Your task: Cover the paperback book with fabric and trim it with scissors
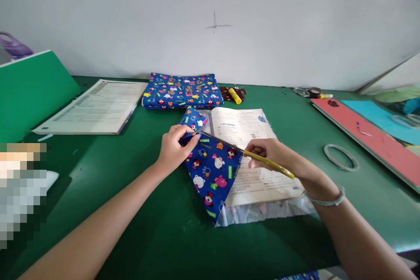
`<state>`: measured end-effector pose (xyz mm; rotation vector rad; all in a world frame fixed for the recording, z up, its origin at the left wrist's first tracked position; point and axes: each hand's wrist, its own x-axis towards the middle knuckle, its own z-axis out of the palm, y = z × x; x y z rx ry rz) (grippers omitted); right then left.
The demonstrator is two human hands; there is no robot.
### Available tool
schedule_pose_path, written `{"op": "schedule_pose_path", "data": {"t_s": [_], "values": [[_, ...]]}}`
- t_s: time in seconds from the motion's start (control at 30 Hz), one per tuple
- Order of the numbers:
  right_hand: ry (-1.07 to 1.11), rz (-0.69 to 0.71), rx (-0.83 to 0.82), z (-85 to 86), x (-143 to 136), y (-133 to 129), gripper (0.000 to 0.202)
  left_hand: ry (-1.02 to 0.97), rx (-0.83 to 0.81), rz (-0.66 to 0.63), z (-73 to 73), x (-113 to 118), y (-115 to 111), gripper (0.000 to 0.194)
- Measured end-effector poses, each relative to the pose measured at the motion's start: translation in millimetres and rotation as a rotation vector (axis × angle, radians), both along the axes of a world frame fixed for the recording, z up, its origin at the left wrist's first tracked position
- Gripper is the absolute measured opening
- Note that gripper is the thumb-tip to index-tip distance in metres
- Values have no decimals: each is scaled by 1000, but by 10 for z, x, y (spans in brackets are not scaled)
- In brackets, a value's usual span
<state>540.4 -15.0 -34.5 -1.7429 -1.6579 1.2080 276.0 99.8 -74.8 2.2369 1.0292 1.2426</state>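
Note:
My left hand [175, 146] pinches the folded flap of a blue cartoon-printed fabric [213, 170] between thumb and fingers. In my right hand [271, 153] is a pair of scissors [267, 164] with a yellow handle, seen nearly edge-on. Its dark narrow blades lie along the upper edge of the flap and point toward my left fingertips. Under the fabric and my right hand lies an open book [241, 118] with printed pages. The fabric's pale underside shows below the book's lower edge. How far the blades are apart cannot be made out.
A folded stack of the same print [183, 92] and a yellow glue stick [235, 96] are behind the book. Left are another open book [98, 107] and a green board [33, 92]. A tape roll [341, 157] and a red board [364, 135] lie right. A person's blurred part shows far left.

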Motion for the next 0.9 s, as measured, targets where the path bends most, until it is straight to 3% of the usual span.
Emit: {"op": "schedule_pose_path", "data": {"t_s": [0.17, 0.4, 0.53, 0.9], "values": [[31, -67, 28, 43, -8, 14, 44, 49, -82, -106, 13, 4, 2, 20], [-157, 30, 148, 30, 31, 15, 59, 111, 10, -230, 3, 36, 29, 14], [-278, 47, 122, 29, -13, 25, 52, 86, -4, -215, 19, 32, 22, 11], [-233, 102, 99, -18, 103, 67, 53, 69, -98, -166, 10, -4, 19, 10]]}}
